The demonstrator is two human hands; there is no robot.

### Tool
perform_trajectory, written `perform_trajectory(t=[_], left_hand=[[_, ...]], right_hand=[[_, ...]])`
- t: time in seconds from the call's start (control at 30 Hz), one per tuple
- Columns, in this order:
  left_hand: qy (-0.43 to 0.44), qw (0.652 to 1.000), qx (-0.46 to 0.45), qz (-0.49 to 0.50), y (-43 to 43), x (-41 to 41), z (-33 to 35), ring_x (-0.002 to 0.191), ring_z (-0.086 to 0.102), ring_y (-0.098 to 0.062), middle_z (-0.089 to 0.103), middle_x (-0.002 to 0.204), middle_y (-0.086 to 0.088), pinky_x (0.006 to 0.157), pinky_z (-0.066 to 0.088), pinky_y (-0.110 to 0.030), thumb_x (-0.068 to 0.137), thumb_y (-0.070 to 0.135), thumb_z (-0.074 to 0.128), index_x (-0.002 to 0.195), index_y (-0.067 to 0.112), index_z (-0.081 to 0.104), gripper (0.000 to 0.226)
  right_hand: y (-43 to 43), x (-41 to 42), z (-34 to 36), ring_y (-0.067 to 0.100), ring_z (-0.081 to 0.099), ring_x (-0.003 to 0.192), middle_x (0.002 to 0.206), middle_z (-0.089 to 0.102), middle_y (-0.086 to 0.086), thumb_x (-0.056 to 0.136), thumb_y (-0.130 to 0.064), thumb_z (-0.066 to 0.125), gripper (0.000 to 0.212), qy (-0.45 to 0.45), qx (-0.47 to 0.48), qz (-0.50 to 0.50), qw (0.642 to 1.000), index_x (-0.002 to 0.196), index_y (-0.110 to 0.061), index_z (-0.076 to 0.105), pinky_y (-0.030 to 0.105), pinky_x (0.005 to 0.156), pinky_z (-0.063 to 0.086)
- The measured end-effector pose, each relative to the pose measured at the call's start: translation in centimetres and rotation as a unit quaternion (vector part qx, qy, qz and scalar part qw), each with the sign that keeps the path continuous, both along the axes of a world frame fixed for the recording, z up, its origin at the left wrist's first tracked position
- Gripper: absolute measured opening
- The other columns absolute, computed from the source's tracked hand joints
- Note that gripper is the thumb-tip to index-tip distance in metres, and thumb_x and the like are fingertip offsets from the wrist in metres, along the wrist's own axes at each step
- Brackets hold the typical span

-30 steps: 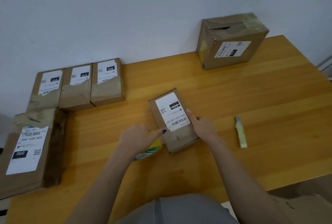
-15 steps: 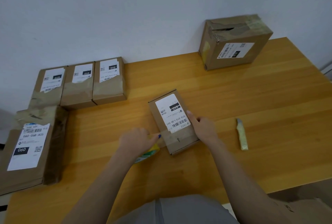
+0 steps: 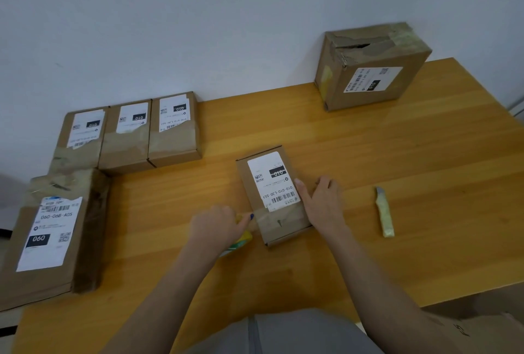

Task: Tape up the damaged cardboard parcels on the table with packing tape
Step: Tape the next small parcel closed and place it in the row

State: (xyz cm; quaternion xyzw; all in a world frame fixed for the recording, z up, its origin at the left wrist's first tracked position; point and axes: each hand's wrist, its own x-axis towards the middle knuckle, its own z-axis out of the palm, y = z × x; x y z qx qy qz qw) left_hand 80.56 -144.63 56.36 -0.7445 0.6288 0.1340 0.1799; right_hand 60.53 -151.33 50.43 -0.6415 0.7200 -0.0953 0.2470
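A small flat cardboard parcel with a white label lies in the middle of the wooden table. My left hand grips a tape roll with a yellow-green core, just left of the parcel. A clear strip of tape runs from the roll across the parcel's near end. My right hand presses flat on the parcel's right edge. The roll is mostly hidden under my left hand.
Three small taped parcels stand in a row at the back left, with a larger parcel in front of them. A torn box sits at the back right. A yellow-handled cutter lies right of my hand.
My left hand has drawn the roll a little leftward, so the tape now stretches across the parcel's near end. My right hand stays on the parcel's right edge.
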Motion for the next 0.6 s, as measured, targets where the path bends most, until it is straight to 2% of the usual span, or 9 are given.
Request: perform_trajectory(t=[0.07,0.13,0.3,0.43,0.6], left_hand=[[0.006,1.000,-0.003,0.002,0.2,0.0,0.0,0.069,0.055,-0.015,0.054,0.073,0.003,0.054,0.043,-0.024,0.095,0.061,0.026,0.100,0.017,0.066,0.060],[0.008,1.000,-0.008,0.001,0.3,0.0,0.2,0.066,0.053,-0.014,0.052,0.071,0.004,0.050,0.040,-0.023,0.096,0.060,0.026,0.100,0.016,0.066,0.060],[-0.004,0.999,-0.041,-0.002,0.5,-0.3,0.4,0.048,0.041,-0.010,0.044,0.057,0.005,0.043,0.031,-0.021,0.098,0.057,0.023,0.072,0.017,0.055,0.058],[0.010,0.999,-0.049,0.013,0.7,0.1,0.4,0.046,0.040,-0.010,0.044,0.055,0.005,0.041,0.030,-0.021,0.099,0.054,0.023,0.071,0.016,0.056,0.058],[0.008,0.998,-0.055,0.019,0.5,0.7,0.5,0.049,0.044,-0.012,0.046,0.057,0.004,0.043,0.031,-0.022,0.100,0.051,0.024,0.076,0.017,0.058,0.054]], right_hand=[[0.1,0.1,0.2,0.032,0.044,0.112,0.124,0.047,0.019,0.095,-0.060,0.031,0.065,0.043,-0.015,0.007,0.999,0.126,-0.003,0.041,0.039,0.096,0.035],[0.0,0.7,0.5,0.033,0.041,0.120,0.132,0.044,0.019,0.097,-0.057,0.031,0.064,0.063,-0.018,0.003,0.998,0.132,-0.004,0.038,0.041,0.099,0.033],[-1.5,3.1,1.3,0.034,0.023,0.140,0.151,0.026,0.019,0.101,-0.043,0.035,0.060,0.018,-0.065,0.020,0.998,0.145,-0.004,0.025,0.046,0.111,0.021],[-2.1,4.9,0.7,0.032,0.018,0.143,0.154,0.023,0.018,0.102,-0.043,0.030,0.060,-0.021,-0.073,0.024,0.997,0.148,-0.005,0.022,0.044,0.113,0.018],[-1.9,5.2,-0.2,0.032,0.027,0.139,0.150,0.032,0.016,0.101,-0.049,0.027,0.062,-0.042,-0.102,0.026,0.994,0.146,-0.007,0.028,0.045,0.111,0.024]])
